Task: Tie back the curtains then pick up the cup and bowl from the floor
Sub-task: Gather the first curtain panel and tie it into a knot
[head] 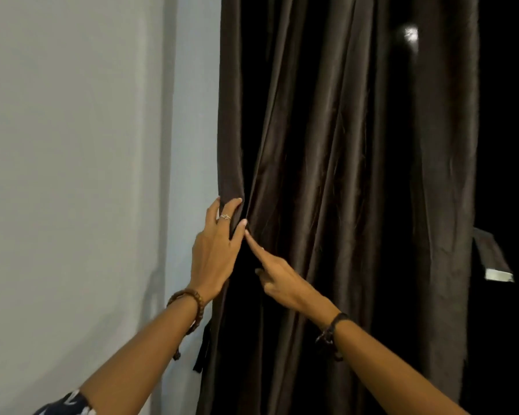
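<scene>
Against the pale grey-white wall (72,145), we see the long dark brown satin curtain (342,145) hanging in deep vertical folds, its left edge running just beside the wall. Our left hand (215,253) is closed on that left edge, the fingers (231,206) curled over a bunched fold of the cloth and the thumb pressed in beside it; a thin silver ring (224,217) sits on one finger and a brown wooden bead bracelet (189,307) circles the wrist. Our right hand (282,280) grips nothing: its forefinger is stretched out, the tip touching the curtain right by the left thumb, while the other fingers are tucked in loosely. A dark cord bracelet (331,330) is on the right wrist. A narrow dark fabric strap (203,348) hangs down by the curtain's left edge, below the left wrist. Near the right side a flat brown fabric band with a pale end (492,256) hangs against the dark. We cannot see the cup, the bowl or the floor here
</scene>
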